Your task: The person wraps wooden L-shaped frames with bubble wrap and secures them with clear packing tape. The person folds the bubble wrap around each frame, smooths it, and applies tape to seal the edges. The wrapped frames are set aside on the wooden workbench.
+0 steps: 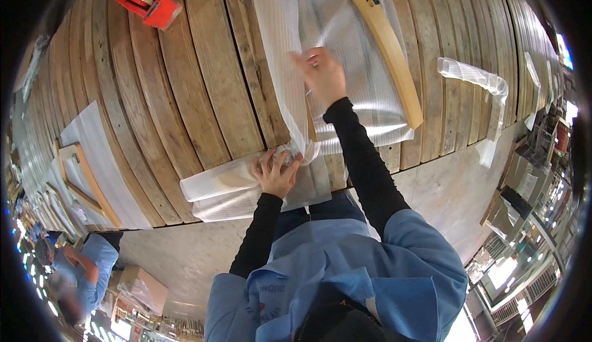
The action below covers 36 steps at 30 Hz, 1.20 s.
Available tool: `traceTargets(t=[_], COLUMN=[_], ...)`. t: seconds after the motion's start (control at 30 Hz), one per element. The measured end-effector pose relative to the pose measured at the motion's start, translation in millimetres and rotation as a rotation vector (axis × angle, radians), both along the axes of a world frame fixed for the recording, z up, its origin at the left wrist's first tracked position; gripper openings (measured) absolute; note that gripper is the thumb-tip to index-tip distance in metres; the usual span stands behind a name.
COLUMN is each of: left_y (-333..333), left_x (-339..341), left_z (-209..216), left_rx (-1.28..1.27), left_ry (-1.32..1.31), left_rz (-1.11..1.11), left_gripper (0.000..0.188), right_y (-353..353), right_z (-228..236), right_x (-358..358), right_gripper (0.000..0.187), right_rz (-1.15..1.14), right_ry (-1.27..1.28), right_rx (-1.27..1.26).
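The left hand (275, 172) lies at the near edge of the wooden plank table (185, 83), fingers spread and curled down onto a folded bundle of clear bubble wrap (228, 188) – pressing it flat rather than pinching it. The bundle sits right on the table's near edge, partly hanging over it, just in front of the person's body.

The right hand (322, 76) is farther out on the table, fingers bent and closed on the bubble wrap sheet (290, 28), gripping a fold of it between thumb and fingertips. That sheet runs from the far edge of the table toward the person and joins the bundle under the left hand. Part of it spreads to the right, lying under a light wooden frame (388, 40) – the frame's long side slants from far to near, just right of the right hand, and a small dark fitting shows on its far corner.

Far left on the table lies a red tape dispenser (148, 1), well apart from both hands. To the right, near the table's right edge, a loose strip of clear wrap (478, 77) is draped over the planks. At the left end another wooden frame (83, 179) rests on a white foam sheet (105, 163). Below it, beside the table, a second person in a blue top (92, 262) is at work.
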<state>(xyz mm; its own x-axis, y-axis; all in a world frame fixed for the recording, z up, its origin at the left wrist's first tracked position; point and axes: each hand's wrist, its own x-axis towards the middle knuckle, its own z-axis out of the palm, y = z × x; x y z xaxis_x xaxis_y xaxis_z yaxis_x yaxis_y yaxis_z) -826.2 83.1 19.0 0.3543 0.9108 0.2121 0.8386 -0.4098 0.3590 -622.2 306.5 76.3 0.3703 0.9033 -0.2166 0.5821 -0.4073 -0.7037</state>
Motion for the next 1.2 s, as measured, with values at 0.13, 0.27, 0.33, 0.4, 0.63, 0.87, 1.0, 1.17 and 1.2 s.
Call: traceTargets(t=[0.13,0.27,0.33,0.4,0.63,0.87,1.0,1.17,1.2], left_y=[0.5,-2.0,-3.6,-9.0,-11.5,-8.1,-0.2,18.1,18.5], left_x=[2.2,4.3,3.4,3.9,8.9,16.9,14.0,25.6,27.3], left_z=[4.4,2.5,-1.8,-4.5,-1.4,8.1,23.4,41.4,39.4], left_rx=[-0.047,-0.014,0.051,0.042,-0.009,0.034,-0.103,-0.204,-0.184], left_ry=[0.001,-0.029,-0.021,-0.011,-0.069,-0.042,-0.020,-0.025,-0.031], left_rz=[0.004,0.047,0.061,0.058,0.070,0.097,-0.043,-0.108,-0.115], left_gripper=[0.032,0.020,0.014,0.018,0.021,0.016,0.026,0.047,0.048], right_y=[-24.3,-55.3,-60.0,-61.8,-74.3,-73.4,-79.3,-76.8,-78.0], right_z=[-26.8,-26.1,-18.0,-13.9,-64.5,-73.8,-81.1,-89.4,-90.3], right_x=[-11.4,-10.1,-11.4,-19.0,-12.5,7.1,5.3,8.1,8.8], right_gripper=[0.033,0.023,0.019,0.018,0.015,0.018,0.029,0.033,0.032], right_rz=[0.025,-0.087,-0.222,-0.401,-0.199,0.057,0.078,0.108,0.124], right_ry=[-0.052,0.121,0.270,0.512,-0.142,-0.430,-0.520,-0.577,-0.591], right_rx=[0.064,0.218,0.219,0.169,0.296,0.289,0.457,0.569,0.573])
